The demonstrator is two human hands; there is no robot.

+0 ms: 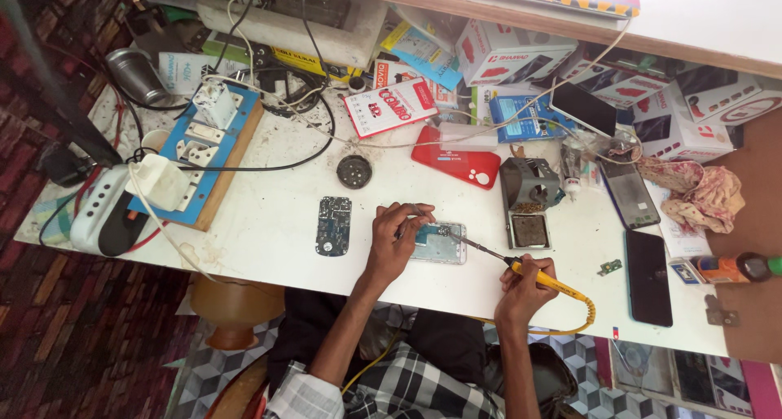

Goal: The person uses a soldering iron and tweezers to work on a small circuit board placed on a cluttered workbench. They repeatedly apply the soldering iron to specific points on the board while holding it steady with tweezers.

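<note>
Gripping the yellow-handled soldering iron (521, 268) in our right hand (525, 285), we pinch the opened silver phone (440, 244) with our left hand (395, 240) on the white desk (269, 223).

The person wears a black-and-white checked shirt (407, 390) with a sleeve rolled up to the elbow, over dark trousers (444, 337). Both forearms are bare down to the hands, which carry no gloves, rings or watch.
</note>
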